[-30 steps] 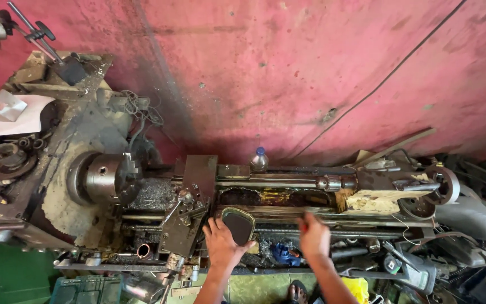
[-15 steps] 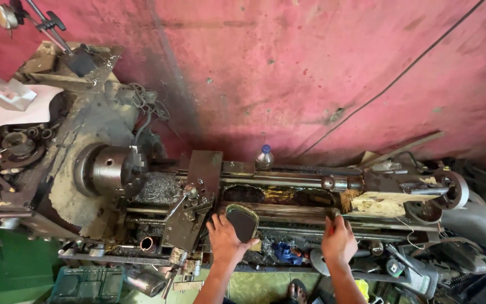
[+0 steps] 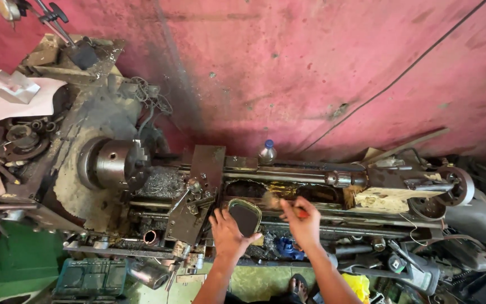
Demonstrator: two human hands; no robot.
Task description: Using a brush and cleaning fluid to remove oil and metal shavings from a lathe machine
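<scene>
Lathe (image 3: 158, 191) w/ chuck (image 3: 116, 163) at 9 o'clock. Left hand (image 3: 227, 232) cups a small oil tin (image 3: 244, 216) at centre bed; right hand (image 3: 304, 222) pinches a brush (image 3: 285, 204) at 3 o'clock of it. Risk, prob.: tin tips, oil spills; brush drips.

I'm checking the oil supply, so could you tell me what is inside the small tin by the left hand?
The tin, steadied by the left hand, holds a dark, flat fill, probably oil. Its depth and bottom are hidden. The right hand holds a brush beside it.
</scene>
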